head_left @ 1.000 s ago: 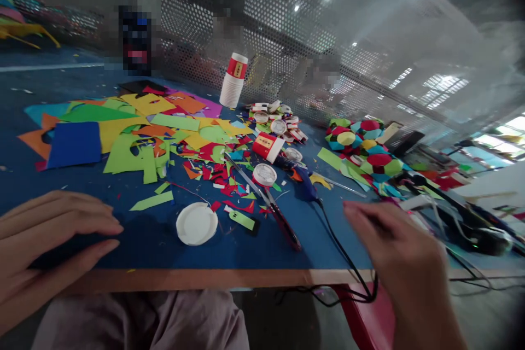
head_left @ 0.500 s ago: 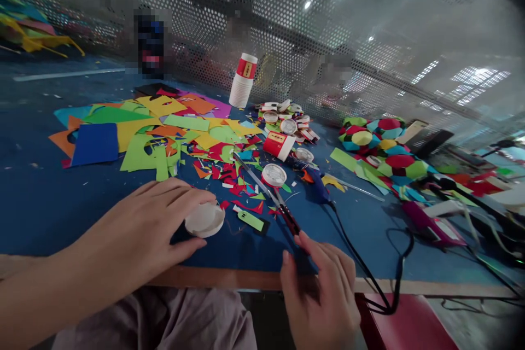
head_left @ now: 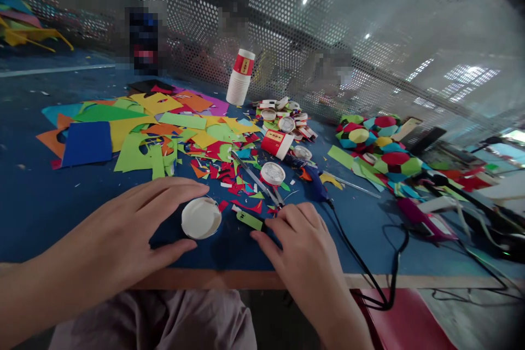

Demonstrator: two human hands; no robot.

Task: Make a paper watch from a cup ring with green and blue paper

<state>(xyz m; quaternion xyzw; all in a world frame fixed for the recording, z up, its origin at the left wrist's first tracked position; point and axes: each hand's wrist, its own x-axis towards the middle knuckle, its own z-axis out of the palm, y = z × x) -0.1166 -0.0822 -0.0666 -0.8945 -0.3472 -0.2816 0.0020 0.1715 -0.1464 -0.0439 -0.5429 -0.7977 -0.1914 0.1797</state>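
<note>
In the head view, had the left hand (head_left: 139, 224) spread around a white dish (head_left: 200, 219), lower left-centre, on the tabletop (head_left: 33, 202); the right (head_left: 305, 246) curled at a metal tool (head_left: 253, 176); could not tell whether pinching it.

On the table (head_left: 229, 257): sheets (head_left: 135, 127) left, balls (head_left: 397, 164) right.
Scraps (head_left: 217, 169) between, cup stack (head_left: 239, 79) behind them, dish (head_left: 200, 219) in front.

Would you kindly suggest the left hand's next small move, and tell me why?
Probably closing the left hand on the white cup base: it curves open around the base's left side, while the right hand covers the near end of the scissors.
</note>
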